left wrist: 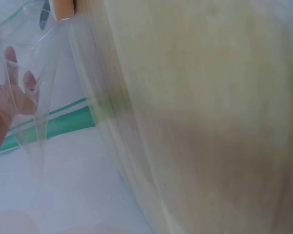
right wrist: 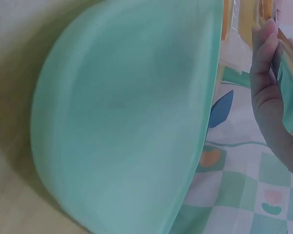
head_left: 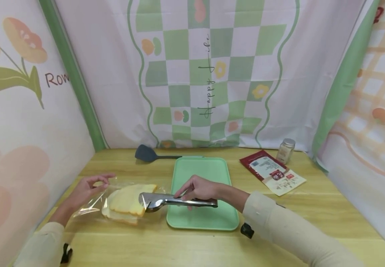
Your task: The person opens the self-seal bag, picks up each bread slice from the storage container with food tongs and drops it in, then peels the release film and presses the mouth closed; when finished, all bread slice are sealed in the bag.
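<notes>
The right hand (head_left: 199, 188) grips metal tongs (head_left: 186, 201), their ends at the bread slices (head_left: 127, 200). The left hand (head_left: 90, 187), fingers bent and parted, is at the clear bag (head_left: 89, 210); I cannot tell if it pinches. The left wrist view shows film across these fingers, unclear from the head. The bread slices lie between the hands, nearer the left edge of the bench (head_left: 145, 246).

The near tabletop (head_left: 196, 248) offers passage, while metal tongs (head_left: 171, 200) overhang the green tray (head_left: 202, 219).
</notes>
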A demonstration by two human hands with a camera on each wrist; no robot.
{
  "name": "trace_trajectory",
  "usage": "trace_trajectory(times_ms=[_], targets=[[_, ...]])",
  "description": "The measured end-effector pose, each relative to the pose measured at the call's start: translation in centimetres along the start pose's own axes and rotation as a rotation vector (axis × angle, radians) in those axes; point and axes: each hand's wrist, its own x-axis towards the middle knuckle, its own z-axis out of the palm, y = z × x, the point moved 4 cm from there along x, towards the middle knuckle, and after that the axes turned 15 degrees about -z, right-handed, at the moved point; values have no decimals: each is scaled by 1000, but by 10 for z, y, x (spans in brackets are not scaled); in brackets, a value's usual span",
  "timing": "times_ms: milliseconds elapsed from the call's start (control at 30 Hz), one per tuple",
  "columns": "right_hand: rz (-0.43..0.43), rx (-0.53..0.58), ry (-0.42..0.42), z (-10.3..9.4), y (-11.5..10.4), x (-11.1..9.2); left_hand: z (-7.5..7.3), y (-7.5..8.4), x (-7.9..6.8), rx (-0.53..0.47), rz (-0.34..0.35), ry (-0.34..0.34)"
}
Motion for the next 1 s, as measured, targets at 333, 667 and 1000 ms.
trace_trajectory(times_ms=[333,667,1000], targets=[[15,15,9,7,3,6,1,0,0,-26,9,1],[59,30,63,24,3,12,-1,2,1,-6,22,35],[41,-4,53,21,4,16,2,3,2,-27,44,42]])
